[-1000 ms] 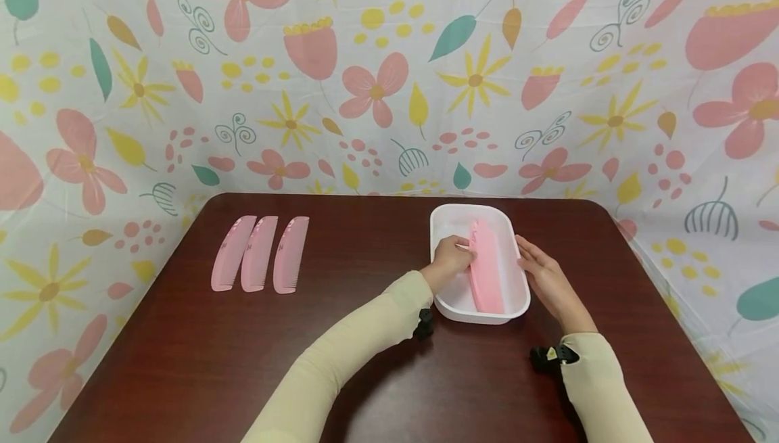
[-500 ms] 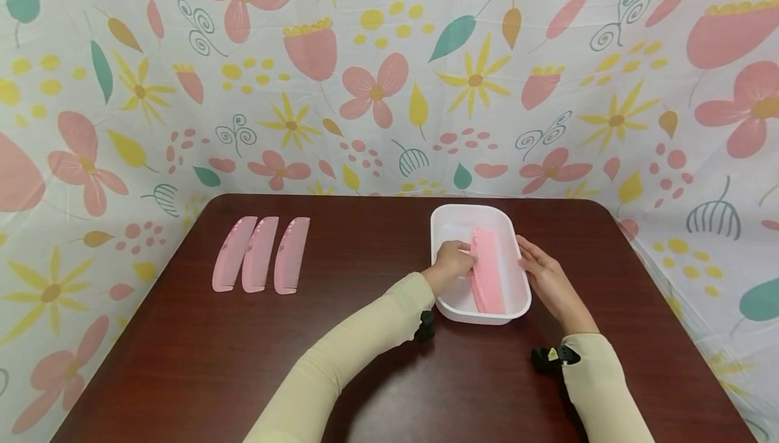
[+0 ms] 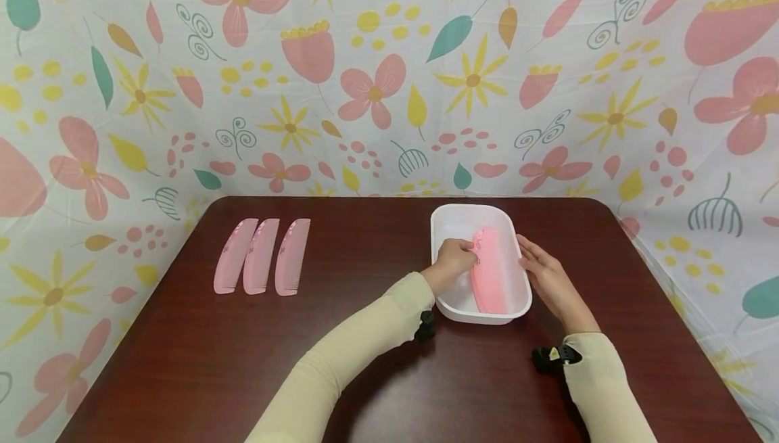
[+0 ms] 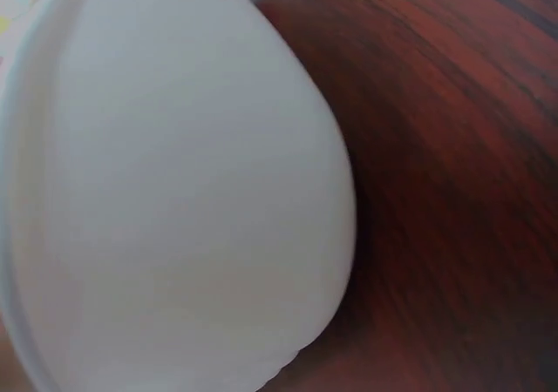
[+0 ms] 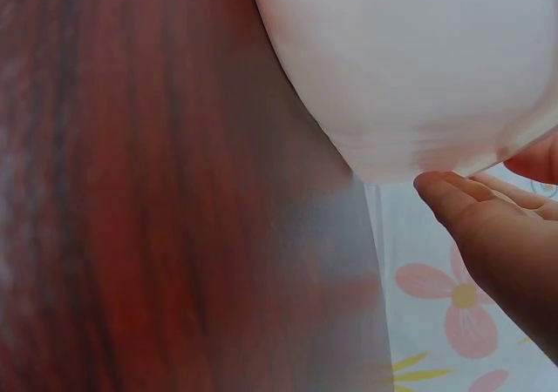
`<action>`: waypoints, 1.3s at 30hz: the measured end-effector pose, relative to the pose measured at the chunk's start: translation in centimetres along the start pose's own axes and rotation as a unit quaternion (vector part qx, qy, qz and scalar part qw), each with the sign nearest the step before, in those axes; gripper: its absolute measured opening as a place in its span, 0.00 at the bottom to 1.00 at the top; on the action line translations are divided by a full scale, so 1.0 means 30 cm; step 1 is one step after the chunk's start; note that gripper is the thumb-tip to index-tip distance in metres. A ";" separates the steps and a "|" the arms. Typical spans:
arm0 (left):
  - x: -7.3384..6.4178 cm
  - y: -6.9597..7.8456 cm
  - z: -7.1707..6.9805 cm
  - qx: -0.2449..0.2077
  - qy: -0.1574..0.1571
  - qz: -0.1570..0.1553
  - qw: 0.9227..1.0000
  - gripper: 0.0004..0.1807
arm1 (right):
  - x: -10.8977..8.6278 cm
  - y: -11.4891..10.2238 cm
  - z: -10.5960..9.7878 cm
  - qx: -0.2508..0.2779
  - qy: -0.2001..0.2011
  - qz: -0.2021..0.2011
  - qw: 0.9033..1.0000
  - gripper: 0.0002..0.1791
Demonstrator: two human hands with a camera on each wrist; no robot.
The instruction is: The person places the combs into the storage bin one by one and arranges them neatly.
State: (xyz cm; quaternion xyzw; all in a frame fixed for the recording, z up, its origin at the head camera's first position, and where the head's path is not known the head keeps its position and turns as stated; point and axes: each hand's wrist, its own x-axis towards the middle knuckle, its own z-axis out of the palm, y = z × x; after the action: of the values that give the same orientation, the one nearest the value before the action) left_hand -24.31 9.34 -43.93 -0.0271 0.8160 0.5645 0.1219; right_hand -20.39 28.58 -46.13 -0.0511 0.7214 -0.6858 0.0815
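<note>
A white plastic basin (image 3: 449, 221) stands right of the table's middle, with a pink comb (image 3: 489, 274) lengthwise inside it. My left hand (image 3: 452, 262) reaches over the basin's left rim and pinches the comb by its left edge. On the other side, my right hand (image 3: 548, 284) rests against the basin's right wall with its fingers fairly straight. In the right wrist view, the right hand's fingertips (image 5: 429, 183) are right at the outside of the basin (image 5: 410, 52). Only the basin's outer wall (image 4: 192, 174) fills the left wrist view; the left fingers are hidden there.
Three pink combs, a left one (image 3: 236, 257), a middle one (image 3: 262, 257) and a right one (image 3: 293, 257), lie side by side at the table's left. The dark wooden table (image 3: 359, 240) ends at a flower-patterned curtain (image 3: 377, 91) behind and at both sides.
The pink comb in the basin has turned so its printed face shows more, and its far end has dropped slightly. Left fingers shifted slightly; the right hand stays at the basin's side.
</note>
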 end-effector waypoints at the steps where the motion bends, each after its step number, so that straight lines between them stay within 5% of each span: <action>1: 0.000 0.004 -0.004 -0.010 -0.001 0.003 1.000 0.19 | 0.000 -0.001 0.000 -0.001 0.000 -0.001 1.000 0.32; 9: -0.012 0.030 -0.053 -0.097 -0.023 0.011 0.995 0.18 | -0.003 -0.001 0.001 -0.007 0.001 0.004 1.000 0.33; 21: -0.047 0.024 -0.208 -0.222 -0.073 0.036 0.972 0.19 | -0.005 -0.004 0.001 -0.019 0.002 0.006 1.000 0.32; 30: -0.052 -0.021 -0.326 -0.246 -0.098 0.086 0.961 0.21 | -0.006 -0.009 0.003 -0.015 -0.002 0.010 1.000 0.32; 39: -0.062 -0.081 -0.456 -0.249 -0.071 0.103 0.960 0.20 | -0.007 -0.006 0.001 -0.011 -0.001 0.006 1.000 0.32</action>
State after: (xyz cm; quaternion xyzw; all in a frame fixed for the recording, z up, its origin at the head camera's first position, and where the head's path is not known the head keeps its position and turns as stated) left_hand -24.36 -4.40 -41.17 0.0681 0.6369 0.7600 0.1100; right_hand -20.17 28.57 -45.95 -0.0485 0.7292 -0.6771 0.0862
